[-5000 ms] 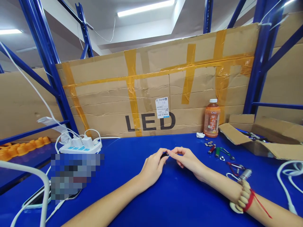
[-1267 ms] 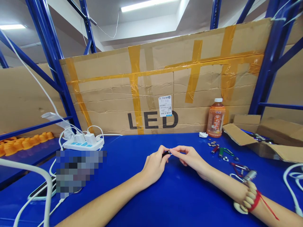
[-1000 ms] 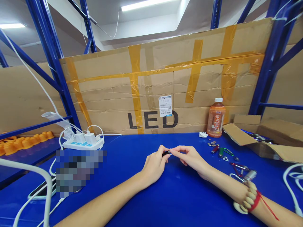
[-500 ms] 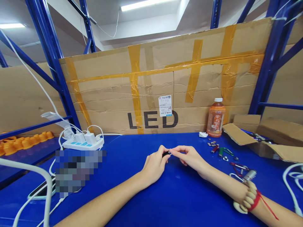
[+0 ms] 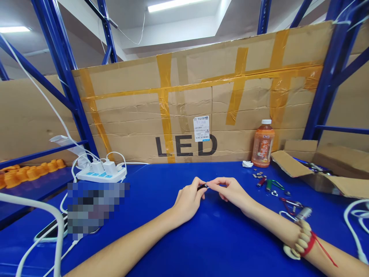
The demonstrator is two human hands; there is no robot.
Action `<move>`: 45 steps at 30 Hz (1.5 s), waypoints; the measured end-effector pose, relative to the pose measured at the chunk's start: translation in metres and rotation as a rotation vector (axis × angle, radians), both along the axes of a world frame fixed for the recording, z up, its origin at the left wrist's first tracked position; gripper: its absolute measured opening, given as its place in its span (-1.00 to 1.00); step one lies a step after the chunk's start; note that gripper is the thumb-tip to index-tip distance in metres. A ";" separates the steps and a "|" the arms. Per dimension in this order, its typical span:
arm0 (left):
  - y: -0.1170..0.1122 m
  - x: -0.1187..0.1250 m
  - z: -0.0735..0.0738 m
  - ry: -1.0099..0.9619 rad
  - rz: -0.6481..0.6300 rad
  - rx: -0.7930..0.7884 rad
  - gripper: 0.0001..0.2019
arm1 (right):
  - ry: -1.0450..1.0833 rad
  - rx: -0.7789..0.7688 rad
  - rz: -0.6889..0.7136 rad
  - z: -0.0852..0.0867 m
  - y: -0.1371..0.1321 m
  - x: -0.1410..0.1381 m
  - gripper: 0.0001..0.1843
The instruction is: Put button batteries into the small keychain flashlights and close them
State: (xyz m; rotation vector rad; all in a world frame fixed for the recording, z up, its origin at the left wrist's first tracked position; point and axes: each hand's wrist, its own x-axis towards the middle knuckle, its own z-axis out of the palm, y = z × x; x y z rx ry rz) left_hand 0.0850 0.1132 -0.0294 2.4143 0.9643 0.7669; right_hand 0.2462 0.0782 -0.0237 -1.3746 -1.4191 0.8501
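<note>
My left hand (image 5: 188, 200) is closed around a small, dark, slim piece (image 5: 202, 187), held just above the blue table. Most of that piece is hidden by the fingers, so its kind is unclear. At its right end, my right hand (image 5: 230, 191) pinches with thumb and forefinger, the fingertips nearly meeting those of the left. A tiny pale or shiny bit shows beneath the pinch, too small to name. To the right lie a red cylinder (image 5: 261, 182), a green cylinder with a carabiner-like clip (image 5: 274, 186) and several small round metal pieces (image 5: 257, 176).
A bottle of orange drink (image 5: 263, 144) stands at the back right beside an open cardboard box (image 5: 325, 179). More red and silver clips (image 5: 295, 207) lie near my right forearm. At left are a white power strip (image 5: 100, 175), cables and a phone (image 5: 50, 231). Cardboard (image 5: 138, 123) walls the back.
Both hands keep almost the same position and grip around the small dark piece. The view has shifted very slightly; nothing else has visibly moved.
</note>
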 end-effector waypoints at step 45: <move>0.004 -0.002 -0.008 -0.065 -0.318 -0.082 -0.90 | -0.134 0.225 0.315 0.000 0.005 0.022 -0.73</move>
